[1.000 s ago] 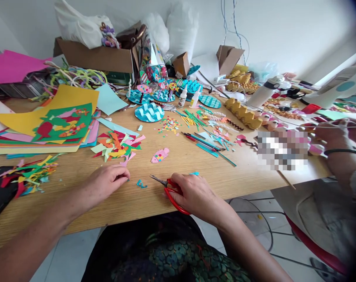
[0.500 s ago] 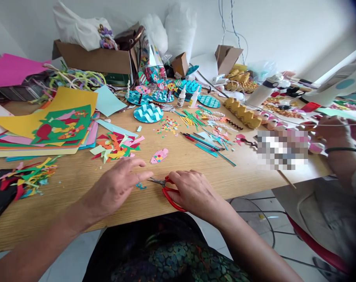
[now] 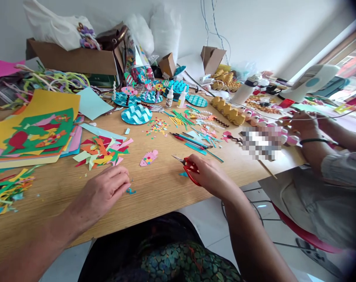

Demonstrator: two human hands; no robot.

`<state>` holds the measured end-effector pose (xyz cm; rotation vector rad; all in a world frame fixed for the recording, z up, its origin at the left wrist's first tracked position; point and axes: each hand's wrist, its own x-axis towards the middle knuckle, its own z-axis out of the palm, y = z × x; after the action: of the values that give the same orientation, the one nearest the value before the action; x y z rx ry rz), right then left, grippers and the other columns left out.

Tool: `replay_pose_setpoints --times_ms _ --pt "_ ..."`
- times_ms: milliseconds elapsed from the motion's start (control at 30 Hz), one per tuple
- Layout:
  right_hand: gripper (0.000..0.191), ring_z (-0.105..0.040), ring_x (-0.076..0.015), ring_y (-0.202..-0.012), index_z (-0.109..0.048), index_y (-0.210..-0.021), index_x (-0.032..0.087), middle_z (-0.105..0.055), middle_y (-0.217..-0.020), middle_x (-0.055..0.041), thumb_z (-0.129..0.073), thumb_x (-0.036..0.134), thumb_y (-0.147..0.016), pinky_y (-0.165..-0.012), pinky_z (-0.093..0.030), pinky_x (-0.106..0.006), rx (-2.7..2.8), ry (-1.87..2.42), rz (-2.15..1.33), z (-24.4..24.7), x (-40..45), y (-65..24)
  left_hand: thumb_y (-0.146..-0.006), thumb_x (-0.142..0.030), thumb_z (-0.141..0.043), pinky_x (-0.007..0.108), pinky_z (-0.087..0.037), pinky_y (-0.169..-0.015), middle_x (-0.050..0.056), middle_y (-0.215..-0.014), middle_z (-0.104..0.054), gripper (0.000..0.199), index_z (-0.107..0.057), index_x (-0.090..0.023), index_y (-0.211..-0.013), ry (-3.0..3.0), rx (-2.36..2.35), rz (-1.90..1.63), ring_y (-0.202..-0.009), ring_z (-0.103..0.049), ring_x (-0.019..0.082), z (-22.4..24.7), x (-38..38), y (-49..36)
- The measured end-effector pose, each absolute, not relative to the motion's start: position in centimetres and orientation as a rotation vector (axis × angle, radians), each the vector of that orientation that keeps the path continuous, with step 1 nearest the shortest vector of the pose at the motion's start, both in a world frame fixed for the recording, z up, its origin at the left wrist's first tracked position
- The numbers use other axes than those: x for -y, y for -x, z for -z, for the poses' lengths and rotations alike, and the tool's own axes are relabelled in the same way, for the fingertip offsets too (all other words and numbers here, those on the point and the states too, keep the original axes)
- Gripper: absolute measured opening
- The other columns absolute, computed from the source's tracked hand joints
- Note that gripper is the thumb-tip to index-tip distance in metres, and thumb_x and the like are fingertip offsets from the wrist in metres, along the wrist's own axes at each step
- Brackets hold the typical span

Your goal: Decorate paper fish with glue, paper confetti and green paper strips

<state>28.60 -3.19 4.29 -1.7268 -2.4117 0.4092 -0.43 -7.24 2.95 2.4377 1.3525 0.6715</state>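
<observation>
So the near edge of the table (image 3: 154,184) slants up toward the right, and both forearms come in over it. The hands are well apart with wood showing between them, so there's decent elbow room in the middle. Tighter on the left, where a stack of coloured paper (image 3: 69,133) and a pile of paper scraps (image 3: 103,150) crowd that side. Off to the right you've got another person's hands (image 3: 303,122), well away.

Containers are mostly along the wall: a long cardboard box (image 3: 69,60) with a stuffed white bag (image 3: 53,25) bulging over the top and a brown handbag (image 3: 112,38) at its right end. Next to that there's a clear bag (image 3: 142,74) with colourful bits in it, then two glue bottles (image 3: 169,98) standing upright.

The right hand (image 3: 207,170) has its fingers wrapped round the red handles of the scissors (image 3: 187,163), tips pointing left. A blue paper piece (image 3: 183,174) is right by the handles. The left hand (image 3: 106,186) has its fingers curled close together just beside some blue snippets (image 3: 131,191); can't tell if it's pinching one. A pink paper fish (image 3: 149,158) lies flat between the hands, a little farther back.
</observation>
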Motion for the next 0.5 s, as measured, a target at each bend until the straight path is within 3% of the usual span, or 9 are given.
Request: replay_pose_setpoints --times_ms 300,500 --pt "0.006 -0.045 -0.0106 -0.062 -0.051 -0.081 0.018 -0.058 -0.073 -0.0022 -0.046 0.019 -0.079 -0.056 -0.028 -0.021 2.479 1.674 -0.515 -3.6 3.1 -28.4 -0.082 -0.029 -0.044 0.029 -0.041 -0.079 0.002 -0.080 -0.062 0.018 -0.060 -0.023 -0.076 -2.223 -1.346 -0.686 -0.079 -0.056 0.018 -3.3 7.7 -0.6" --pt "0.006 -0.043 -0.0087 -0.059 -0.048 -0.076 0.018 -0.052 -0.067 0.0020 -0.052 0.022 -0.076 -0.055 -0.032 -0.021 2.214 1.459 -0.829 -4.3 3.8 -27.3 -0.075 -0.031 -0.055 0.024 -0.046 -0.062 0.001 -0.072 -0.062 0.012 -0.062 -0.022 -0.079 -1.724 -1.310 -0.826 -0.066 -0.058 0.016 -4.1 8.0 -2.7"
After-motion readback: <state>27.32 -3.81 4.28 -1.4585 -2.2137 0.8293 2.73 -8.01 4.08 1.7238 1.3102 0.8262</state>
